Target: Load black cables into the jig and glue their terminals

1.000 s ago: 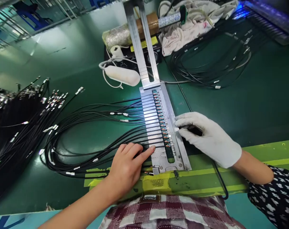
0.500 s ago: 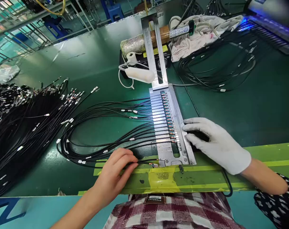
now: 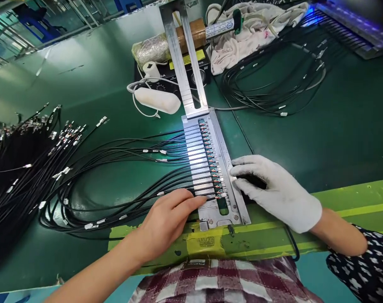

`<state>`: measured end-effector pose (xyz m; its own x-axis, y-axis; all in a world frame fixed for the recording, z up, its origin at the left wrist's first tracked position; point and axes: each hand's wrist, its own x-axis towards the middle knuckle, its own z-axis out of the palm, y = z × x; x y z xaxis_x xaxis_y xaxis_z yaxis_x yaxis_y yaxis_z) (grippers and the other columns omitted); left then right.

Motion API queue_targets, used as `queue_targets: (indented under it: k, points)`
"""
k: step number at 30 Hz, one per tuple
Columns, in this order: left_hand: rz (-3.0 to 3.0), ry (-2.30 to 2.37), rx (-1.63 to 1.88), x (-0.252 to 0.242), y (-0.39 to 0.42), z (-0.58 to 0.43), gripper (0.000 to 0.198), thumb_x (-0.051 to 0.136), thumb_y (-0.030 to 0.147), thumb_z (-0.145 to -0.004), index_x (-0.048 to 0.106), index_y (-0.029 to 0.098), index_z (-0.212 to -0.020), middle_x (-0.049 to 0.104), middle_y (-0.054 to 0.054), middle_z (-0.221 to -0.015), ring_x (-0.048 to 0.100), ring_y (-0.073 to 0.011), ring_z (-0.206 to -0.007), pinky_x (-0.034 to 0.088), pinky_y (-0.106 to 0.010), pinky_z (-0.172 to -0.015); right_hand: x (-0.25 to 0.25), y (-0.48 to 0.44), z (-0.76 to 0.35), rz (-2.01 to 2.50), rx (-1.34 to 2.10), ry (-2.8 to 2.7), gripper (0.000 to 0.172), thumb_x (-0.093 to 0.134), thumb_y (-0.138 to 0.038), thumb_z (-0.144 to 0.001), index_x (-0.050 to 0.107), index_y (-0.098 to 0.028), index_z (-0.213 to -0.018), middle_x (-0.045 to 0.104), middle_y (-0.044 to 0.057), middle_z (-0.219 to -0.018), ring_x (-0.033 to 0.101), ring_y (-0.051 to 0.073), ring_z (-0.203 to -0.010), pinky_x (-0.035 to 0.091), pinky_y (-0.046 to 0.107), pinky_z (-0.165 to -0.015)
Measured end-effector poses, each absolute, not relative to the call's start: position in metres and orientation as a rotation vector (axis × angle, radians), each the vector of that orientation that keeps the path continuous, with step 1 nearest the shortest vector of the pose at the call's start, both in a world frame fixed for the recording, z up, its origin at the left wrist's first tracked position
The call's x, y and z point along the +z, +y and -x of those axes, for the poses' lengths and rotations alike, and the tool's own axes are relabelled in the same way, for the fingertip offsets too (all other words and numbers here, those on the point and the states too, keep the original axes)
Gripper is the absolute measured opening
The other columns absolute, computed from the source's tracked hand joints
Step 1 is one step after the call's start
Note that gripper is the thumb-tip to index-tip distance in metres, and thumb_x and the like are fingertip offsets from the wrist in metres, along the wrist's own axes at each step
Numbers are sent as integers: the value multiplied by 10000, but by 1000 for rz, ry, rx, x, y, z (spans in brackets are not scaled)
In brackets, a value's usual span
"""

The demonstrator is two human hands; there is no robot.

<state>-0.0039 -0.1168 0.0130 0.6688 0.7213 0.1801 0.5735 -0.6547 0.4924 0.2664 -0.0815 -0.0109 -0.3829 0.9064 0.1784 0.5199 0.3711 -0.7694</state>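
A metal comb fixture [image 3: 225,148] lies on the green table with several black cables [image 3: 137,168] laid side by side in its slots, their coloured wire ends showing in the middle slit. My bare left hand [image 3: 167,219] sits at the fixture's near left corner, fingers pressed together on a black cable at the lowest filled slot. My gloved right hand [image 3: 275,191] rests against the fixture's right rail, fingers curled over a dark tool [image 3: 254,181] whose black cord [image 3: 293,246] runs off the table's near edge.
A big heap of black cables with metal ends [image 3: 20,168] fills the left. A long metal bar [image 3: 181,63] extends from the fixture towards a black box [image 3: 178,72]. Nearby are a white cylinder [image 3: 156,101], a cloth [image 3: 242,42] and a cable coil [image 3: 273,84]. Yellow-green tape [image 3: 343,202] edges the table.
My left hand has moved from the table's taped edge up to the fixture's near left corner, bringing a cable with it. The right hand has stayed at the right rail.
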Motion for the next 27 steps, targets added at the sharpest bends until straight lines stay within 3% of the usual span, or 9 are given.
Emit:
queue_targets:
  k: [10, 27]
  points:
    - [-2475, 930, 350, 16, -102, 4, 379, 336, 20, -917, 596, 133, -1169, 612, -86, -921, 602, -148, -779, 495, -222, -656, -9, -79, -265, 1252, 872, -1982, 177, 600, -179, -883, 682, -257, -1018, 651, 21, -1124, 644, 210, -1019, 548, 376, -879]
    - [-2451, 957, 380, 8, -107, 10, 385, 391, 13, -925, 566, 153, -1238, 617, -80, -1034, 607, -140, -906, 484, -209, -769, -9, -74, -266, 1188, 855, -1999, 156, 588, -138, -872, 661, -241, -964, 660, 11, -1095, 659, 190, -983, 553, 349, -841]
